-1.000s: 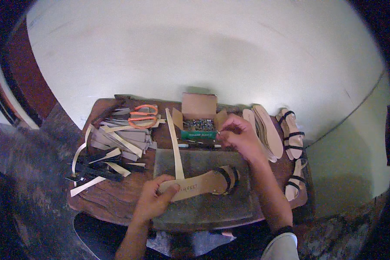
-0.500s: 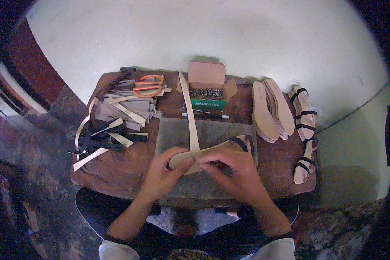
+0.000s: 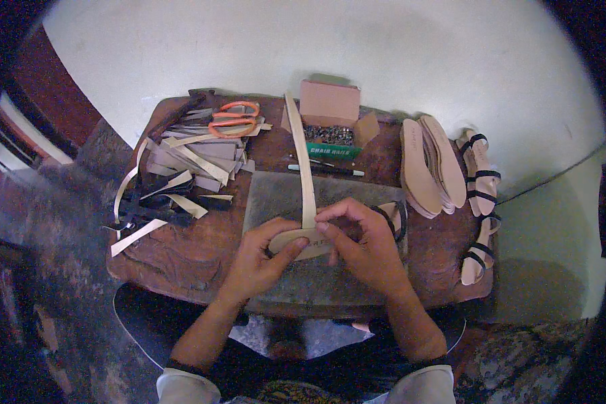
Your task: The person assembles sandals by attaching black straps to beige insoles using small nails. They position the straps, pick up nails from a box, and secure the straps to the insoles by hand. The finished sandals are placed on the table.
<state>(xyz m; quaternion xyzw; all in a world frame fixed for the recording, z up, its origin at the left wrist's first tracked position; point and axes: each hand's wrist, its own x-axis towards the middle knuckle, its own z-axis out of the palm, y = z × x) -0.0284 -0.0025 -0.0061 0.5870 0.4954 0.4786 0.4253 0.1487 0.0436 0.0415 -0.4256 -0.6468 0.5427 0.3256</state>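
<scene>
Left hand [image 3: 259,262] grasps the sole [image 3: 316,248], bands [image 3: 402,226] already at three o'clock; strap [image 3: 305,168] toward twelve seems unfastened; right hand [image 3: 363,248] beside it, grip unclear.

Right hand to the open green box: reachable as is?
Probably yes: the green box stands open, and only low things like the pen lie between it and the right hand.

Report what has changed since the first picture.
The right hand has left the open box and moved leftward and toward the person, to the pale strap's lower end beside the sole. The left hand still holds the sole; the sandals stayed put.
</scene>
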